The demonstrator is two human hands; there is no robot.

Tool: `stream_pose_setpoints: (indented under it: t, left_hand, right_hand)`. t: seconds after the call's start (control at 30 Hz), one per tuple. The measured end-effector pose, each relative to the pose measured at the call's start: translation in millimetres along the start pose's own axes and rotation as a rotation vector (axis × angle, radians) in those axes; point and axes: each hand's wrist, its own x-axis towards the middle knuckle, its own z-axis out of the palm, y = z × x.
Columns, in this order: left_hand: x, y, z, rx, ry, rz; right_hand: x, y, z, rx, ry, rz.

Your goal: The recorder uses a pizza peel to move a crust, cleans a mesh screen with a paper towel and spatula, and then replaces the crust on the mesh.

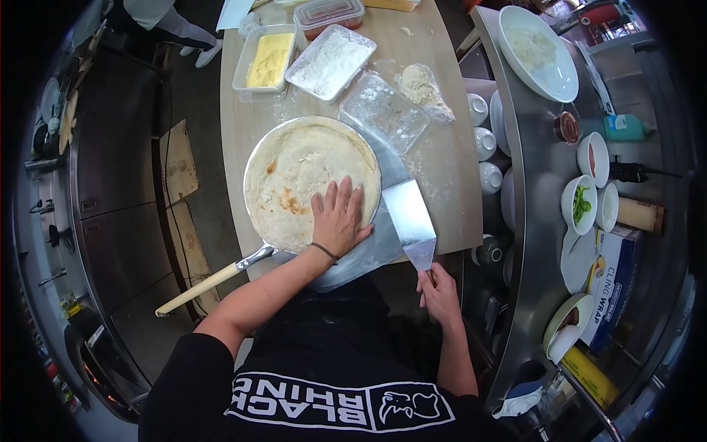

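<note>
A round, partly browned flatbread or pizza base (287, 177) fills a round metal pan or peel with a wooden handle (212, 282). My left hand (338, 216) lies palm down on the lower right of the bread, fingers spread and gripping nothing. In my right hand (440, 291) is the handle of a wide metal spatula (410, 212). Its blade points away from me, close beside the right rim of the pan. Under both pan and blade lies a grey sheet (364, 259) that overhangs the table's near edge.
On the wooden table (453, 204), beyond the bread, are tubs of yellow meal (270, 58) and white flour (331, 63), a flour-dusted clear container (385, 113) and bagged dough (422, 85). A steel counter (530, 248) with bowls stands right. Far left, a person's legs (188, 33) show.
</note>
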Motion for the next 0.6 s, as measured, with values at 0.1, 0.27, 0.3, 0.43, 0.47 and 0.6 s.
stream_pose_setpoints:
  t: [0.1, 0.27, 0.3, 0.43, 0.47, 0.6]
  left_hand:
    - [-0.4, -2.0, 8.6, 0.037, 0.035, 0.044]
    - [3.0, -19.5, 5.4, -0.055, 0.048, 0.086]
    - [5.2, -28.2, 4.2, -0.14, 0.064, 0.12]
    - [12.9, -76.4, -12.9, -0.223, 0.062, 0.236]
    - [11.1, -83.2, -19.2, -0.078, 0.007, 0.27]
    - [-10.6, -93.8, -41.8, -0.15, -0.229, 0.408]
  right_hand:
    - [-20.9, 7.5, 0.0, -0.003, -0.059, 0.028]
    - [-36.4, 7.4, 0.7, 0.016, -0.07, 0.097]
    - [-39.1, 7.7, 1.0, 0.027, -0.082, 0.1]
    - [-53.8, 16.2, 13.6, 0.029, -0.109, 0.129]
    - [-58.2, 18.9, 17.2, 0.055, -0.128, 0.155]
    - [-74.5, 32.9, 32.6, 0.121, -0.148, 0.192]
